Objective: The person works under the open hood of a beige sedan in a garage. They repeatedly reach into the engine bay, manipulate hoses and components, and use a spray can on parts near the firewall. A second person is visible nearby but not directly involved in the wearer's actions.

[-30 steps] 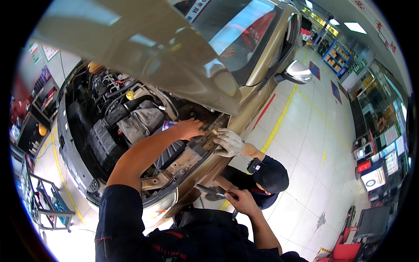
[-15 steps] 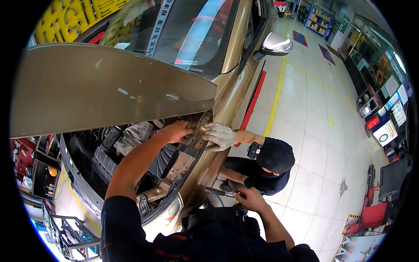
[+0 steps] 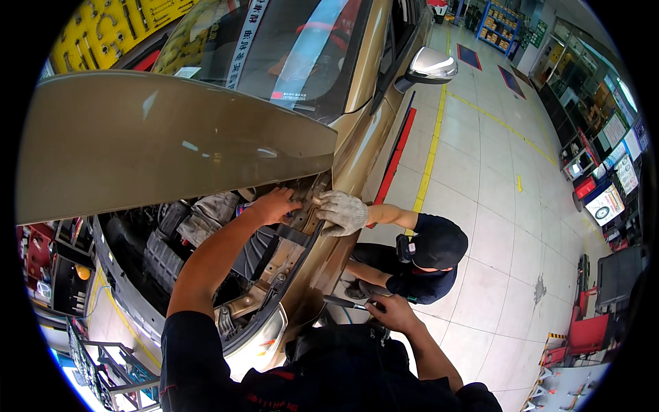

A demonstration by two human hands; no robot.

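Note:
My left hand reaches under the raised brown hood, to the inner edge of the car's engine bay. Its fingers are bent together beside the metal inner fender; their tips and whatever they may grip are hidden. Low in front of my body, my right hand is closed around a hand tool with a dark grip and a bright metal shaft. The tool's other end is covered by my palm. A co-worker's white-gloved hand rests on the fender edge, close to my left fingers.
A co-worker in a dark cap crouches beside the car's front wheel area, right of the fender. The side mirror juts out farther back. A red bar lies along the car's side. Red equipment stands at the far right.
The view has shifted slightly. The co-worker's head has turned a little. Both my hands stay about where they were, the right still gripping the tool.

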